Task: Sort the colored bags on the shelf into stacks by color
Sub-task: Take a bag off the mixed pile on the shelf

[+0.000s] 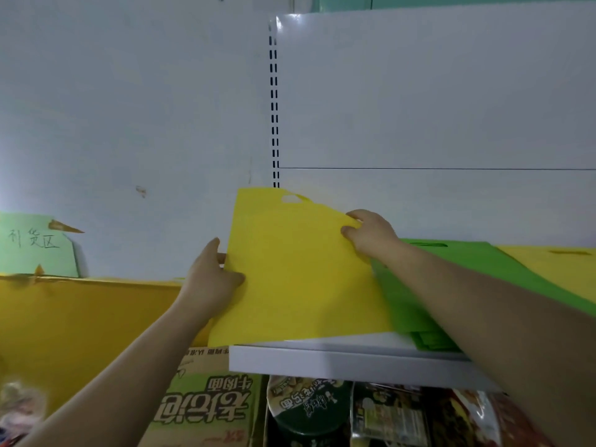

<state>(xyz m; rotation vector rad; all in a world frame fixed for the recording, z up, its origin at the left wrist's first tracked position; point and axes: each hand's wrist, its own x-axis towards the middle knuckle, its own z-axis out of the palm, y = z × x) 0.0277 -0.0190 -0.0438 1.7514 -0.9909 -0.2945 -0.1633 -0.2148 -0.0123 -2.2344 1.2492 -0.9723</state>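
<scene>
A flat yellow bag [296, 269] with a cut-out handle hole is tilted up over the left end of the white shelf [354, 362]. My left hand [211, 279] grips its left edge. My right hand [371, 235] pinches its upper right corner. Under and right of it lies a stack of green bags [483, 279] on the shelf. Another yellow bag [554, 262] lies flat at the far right, partly under the green ones. My right forearm covers part of the green stack.
A slotted upright [274, 108] runs up the white back panel. Left of the shelf stands an orange-yellow board [80, 317] with a green handwritten sign [35, 245] above it. Below the shelf sit a cardboard noodle box [209, 401] and packaged food [387, 414].
</scene>
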